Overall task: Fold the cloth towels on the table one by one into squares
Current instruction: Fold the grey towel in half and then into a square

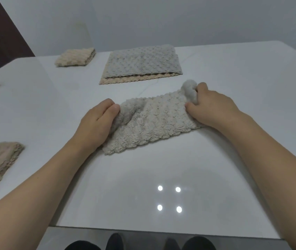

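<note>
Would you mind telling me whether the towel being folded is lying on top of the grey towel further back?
No, the towel held by both hands lies on the bare table, apart from the grey towel.

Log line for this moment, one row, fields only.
phase: mid-fold | left hand: grips towel left end | right hand: grips right end | unfolded stack: waiting behind

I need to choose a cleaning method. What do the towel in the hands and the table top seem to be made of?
Towel in the hands: looks like soft fleece or microfibre, beige-grey, matte; the sign is its bumpy, fluffy pile. The exact fibre cannot be told.
Table top: smooth, glossy white, perhaps glass or lacquer; it mirrors four lamp spots.
</note>
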`<state>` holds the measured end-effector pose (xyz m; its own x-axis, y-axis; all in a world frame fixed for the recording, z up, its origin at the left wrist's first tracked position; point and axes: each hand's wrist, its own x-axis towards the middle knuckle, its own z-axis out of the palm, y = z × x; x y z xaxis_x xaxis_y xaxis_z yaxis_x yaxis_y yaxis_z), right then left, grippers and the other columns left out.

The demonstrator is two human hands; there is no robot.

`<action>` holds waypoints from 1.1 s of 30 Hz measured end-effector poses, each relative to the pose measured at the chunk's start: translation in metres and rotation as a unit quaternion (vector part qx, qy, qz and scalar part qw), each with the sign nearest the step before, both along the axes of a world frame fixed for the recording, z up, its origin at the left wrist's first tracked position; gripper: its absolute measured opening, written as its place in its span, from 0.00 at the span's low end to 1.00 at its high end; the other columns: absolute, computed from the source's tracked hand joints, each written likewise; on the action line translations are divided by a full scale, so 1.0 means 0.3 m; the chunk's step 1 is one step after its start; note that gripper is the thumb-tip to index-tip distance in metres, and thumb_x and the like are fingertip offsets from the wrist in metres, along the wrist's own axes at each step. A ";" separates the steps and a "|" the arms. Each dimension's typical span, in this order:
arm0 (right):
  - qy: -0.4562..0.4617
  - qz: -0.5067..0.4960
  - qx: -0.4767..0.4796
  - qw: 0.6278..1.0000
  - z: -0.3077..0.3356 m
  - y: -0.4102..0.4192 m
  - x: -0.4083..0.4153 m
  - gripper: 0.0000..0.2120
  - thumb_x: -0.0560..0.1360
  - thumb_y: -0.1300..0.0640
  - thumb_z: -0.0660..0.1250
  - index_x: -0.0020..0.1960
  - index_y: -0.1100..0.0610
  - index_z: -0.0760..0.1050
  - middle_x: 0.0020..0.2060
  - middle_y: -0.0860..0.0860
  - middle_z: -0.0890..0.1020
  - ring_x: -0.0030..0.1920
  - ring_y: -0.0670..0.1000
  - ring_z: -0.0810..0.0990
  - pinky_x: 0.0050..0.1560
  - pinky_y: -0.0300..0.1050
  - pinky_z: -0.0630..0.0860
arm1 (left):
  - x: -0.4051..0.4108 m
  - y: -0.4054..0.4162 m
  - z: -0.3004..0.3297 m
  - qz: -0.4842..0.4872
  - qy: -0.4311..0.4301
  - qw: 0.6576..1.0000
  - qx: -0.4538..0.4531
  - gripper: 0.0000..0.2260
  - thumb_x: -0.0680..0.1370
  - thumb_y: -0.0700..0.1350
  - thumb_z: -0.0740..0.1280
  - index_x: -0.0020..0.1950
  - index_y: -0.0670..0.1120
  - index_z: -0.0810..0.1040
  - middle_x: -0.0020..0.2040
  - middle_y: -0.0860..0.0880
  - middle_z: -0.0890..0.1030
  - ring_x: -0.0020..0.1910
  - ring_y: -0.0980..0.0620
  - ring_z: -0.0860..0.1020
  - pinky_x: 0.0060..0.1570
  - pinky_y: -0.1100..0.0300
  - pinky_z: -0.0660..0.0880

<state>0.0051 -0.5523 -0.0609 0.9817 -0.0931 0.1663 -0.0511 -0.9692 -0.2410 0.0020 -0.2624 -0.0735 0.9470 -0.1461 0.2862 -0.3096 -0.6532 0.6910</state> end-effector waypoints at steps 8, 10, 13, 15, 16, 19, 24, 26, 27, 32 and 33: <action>-0.088 0.033 0.083 0.992 -0.020 -0.027 0.039 0.21 0.79 0.47 0.62 0.67 0.54 0.64 0.54 0.55 0.79 0.52 0.60 0.77 0.46 0.51 0.71 | 0.038 -0.055 0.075 -0.125 0.208 0.873 -0.423 0.16 0.77 0.48 0.53 0.54 0.49 0.80 0.47 0.44 0.77 0.47 0.46 0.74 0.53 0.48 0.70; -0.090 0.022 0.081 0.992 -0.020 -0.032 0.038 0.24 0.78 0.45 0.63 0.69 0.53 0.63 0.58 0.56 0.78 0.55 0.61 0.77 0.49 0.52 0.71 | 0.056 -0.101 0.091 -0.131 0.227 0.851 -0.455 0.18 0.77 0.46 0.53 0.54 0.45 0.81 0.48 0.41 0.75 0.48 0.44 0.74 0.55 0.48 0.71; -0.084 -0.004 0.089 0.993 -0.021 -0.037 0.041 0.24 0.78 0.45 0.62 0.70 0.54 0.61 0.55 0.58 0.79 0.53 0.61 0.77 0.46 0.51 0.70 | 0.112 -0.132 0.079 -0.106 0.184 0.873 -0.439 0.18 0.78 0.44 0.53 0.56 0.42 0.81 0.49 0.43 0.78 0.46 0.49 0.76 0.46 0.57 0.75; -0.080 -0.017 0.090 0.993 -0.022 -0.039 0.043 0.23 0.79 0.45 0.62 0.69 0.53 0.62 0.52 0.59 0.79 0.51 0.61 0.77 0.46 0.52 0.71 | 0.148 -0.117 0.065 -0.101 0.195 0.876 -0.430 0.16 0.79 0.46 0.56 0.55 0.44 0.82 0.49 0.45 0.76 0.43 0.50 0.75 0.42 0.58 0.74; -0.080 -0.023 0.092 0.992 -0.022 -0.041 0.045 0.22 0.79 0.46 0.62 0.69 0.52 0.62 0.51 0.59 0.79 0.51 0.61 0.77 0.46 0.52 0.71 | 0.162 -0.108 0.059 -0.101 0.218 0.872 -0.427 0.14 0.78 0.47 0.58 0.53 0.45 0.82 0.49 0.45 0.75 0.42 0.50 0.74 0.41 0.57 0.73; -0.085 -0.036 0.107 0.990 -0.022 -0.046 0.049 0.23 0.79 0.48 0.63 0.70 0.52 0.62 0.55 0.57 0.78 0.54 0.61 0.76 0.49 0.52 0.70 | 0.193 -0.081 0.051 -0.069 0.234 0.894 -0.375 0.12 0.74 0.50 0.63 0.49 0.47 0.83 0.47 0.47 0.74 0.39 0.47 0.71 0.36 0.55 0.67; -0.083 -0.044 0.091 0.991 -0.020 -0.038 0.039 0.21 0.76 0.55 0.58 0.69 0.54 0.62 0.47 0.53 0.77 0.47 0.59 0.75 0.45 0.49 0.68 | 0.197 -0.042 0.082 -0.031 0.124 0.975 -0.181 0.07 0.78 0.48 0.63 0.47 0.52 0.81 0.32 0.58 0.76 0.27 0.57 0.72 0.29 0.61 0.67; -0.069 -0.044 0.102 0.991 -0.016 -0.033 0.037 0.18 0.75 0.58 0.58 0.64 0.55 0.63 0.38 0.50 0.73 0.41 0.57 0.74 0.42 0.49 0.67 | 0.181 -0.035 0.090 -0.073 0.137 0.980 -0.122 0.07 0.78 0.42 0.64 0.50 0.52 0.80 0.29 0.55 0.75 0.25 0.56 0.70 0.25 0.63 0.65; -0.067 -0.040 0.108 0.991 -0.015 -0.031 0.037 0.16 0.74 0.60 0.58 0.62 0.56 0.63 0.37 0.49 0.72 0.40 0.57 0.73 0.42 0.49 0.67 | 0.174 -0.036 0.094 -0.092 0.172 0.971 -0.140 0.09 0.78 0.38 0.63 0.51 0.50 0.80 0.27 0.51 0.73 0.22 0.54 0.67 0.23 0.64 0.62; -0.145 -0.045 0.048 0.987 -0.031 -0.016 0.056 0.18 0.69 0.65 0.60 0.58 0.57 0.69 0.54 0.56 0.74 0.53 0.59 0.72 0.54 0.51 0.62 | 0.140 -0.059 0.122 -0.235 0.287 0.873 -0.317 0.18 0.74 0.30 0.56 0.48 0.48 0.81 0.29 0.45 0.69 0.19 0.52 0.65 0.18 0.68 0.63; -0.173 -0.042 0.030 0.984 -0.031 -0.007 0.053 0.17 0.69 0.63 0.60 0.58 0.57 0.70 0.55 0.56 0.73 0.55 0.60 0.71 0.54 0.50 0.61 | 0.136 -0.063 0.125 -0.273 0.299 0.852 -0.332 0.19 0.72 0.31 0.56 0.48 0.47 0.82 0.32 0.42 0.72 0.20 0.50 0.69 0.19 0.65 0.67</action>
